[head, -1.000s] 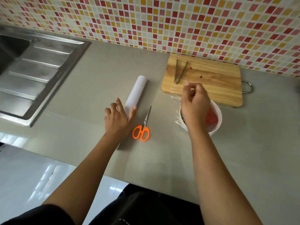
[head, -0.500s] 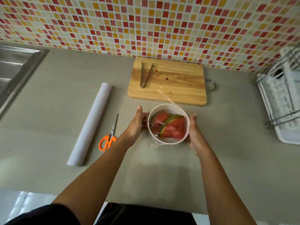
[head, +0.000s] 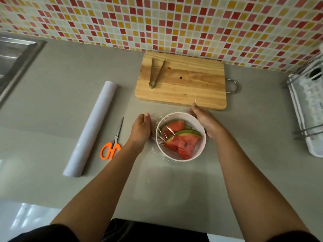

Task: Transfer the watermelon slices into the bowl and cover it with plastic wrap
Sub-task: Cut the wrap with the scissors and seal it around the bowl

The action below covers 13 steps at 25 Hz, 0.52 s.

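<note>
A white bowl (head: 203,145) stands on the grey counter just in front of the cutting board. It holds red watermelon slices (head: 183,145) with green rinds. Clear plastic wrap (head: 159,137) lies crinkled over the bowl's left side and rim. A loose tail of it sticks up near my right fingertips. My right hand (head: 205,124) cups the bowl's far right rim and presses on the wrap. My left hand (head: 141,127) is held flat with its fingers together just left of the bowl, against the wrap that hangs there.
A wooden cutting board (head: 192,88) with metal tongs (head: 155,74) lies behind the bowl by the tiled wall. The wrap roll (head: 90,128) and orange-handled scissors (head: 111,147) lie to the left. A dish rack (head: 307,105) stands at the right edge, a steel sink (head: 12,56) at the far left.
Both hands came to the bowl, the left one off the wrap roll. Since half a second ago my right hand slid to the far rim and my left hand drew slightly off the bowl.
</note>
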Available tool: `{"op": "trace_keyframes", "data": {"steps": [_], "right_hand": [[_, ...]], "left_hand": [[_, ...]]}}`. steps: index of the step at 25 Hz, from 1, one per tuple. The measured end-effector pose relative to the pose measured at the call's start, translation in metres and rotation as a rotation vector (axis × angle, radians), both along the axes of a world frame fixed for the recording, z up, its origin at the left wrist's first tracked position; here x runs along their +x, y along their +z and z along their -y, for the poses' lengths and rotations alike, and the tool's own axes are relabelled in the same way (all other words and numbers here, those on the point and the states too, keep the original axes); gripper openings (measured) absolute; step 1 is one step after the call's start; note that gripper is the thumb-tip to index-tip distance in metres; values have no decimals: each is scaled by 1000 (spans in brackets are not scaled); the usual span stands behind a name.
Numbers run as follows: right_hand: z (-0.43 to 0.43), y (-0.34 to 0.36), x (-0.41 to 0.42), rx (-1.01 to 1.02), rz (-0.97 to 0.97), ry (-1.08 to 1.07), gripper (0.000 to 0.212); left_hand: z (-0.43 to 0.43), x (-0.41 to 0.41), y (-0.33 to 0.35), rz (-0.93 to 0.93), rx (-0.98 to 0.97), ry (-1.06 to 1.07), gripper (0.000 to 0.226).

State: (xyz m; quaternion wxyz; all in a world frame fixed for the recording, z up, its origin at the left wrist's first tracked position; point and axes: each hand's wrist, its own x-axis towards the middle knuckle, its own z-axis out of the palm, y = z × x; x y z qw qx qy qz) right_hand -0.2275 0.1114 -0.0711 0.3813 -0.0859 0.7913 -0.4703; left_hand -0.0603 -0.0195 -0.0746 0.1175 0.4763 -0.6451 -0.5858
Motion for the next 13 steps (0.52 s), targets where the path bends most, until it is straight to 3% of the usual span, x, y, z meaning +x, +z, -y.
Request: {"op": "trace_keyframes", "data": {"steps": [3, 5, 8, 10, 13], "right_hand": [[2, -6, -1, 24, -101, -161, 36], [-1, -5, -1, -16, -7, -211, 41], [-13, 5, -4, -194, 303, -333, 56], [-26, 9, -4, -291, 328, -295, 53], [-42, 14, 5, -442, 319, -164, 40]], "left_hand": [[8, 15, -7, 274, -241, -25, 37], [14, 24, -5, 343, -323, -31, 41], [29, 26, 8, 350, -408, 48, 55], [34, 19, 16, 217, -438, 15, 58], [25, -5, 22, 173, -394, -359, 66]]}}
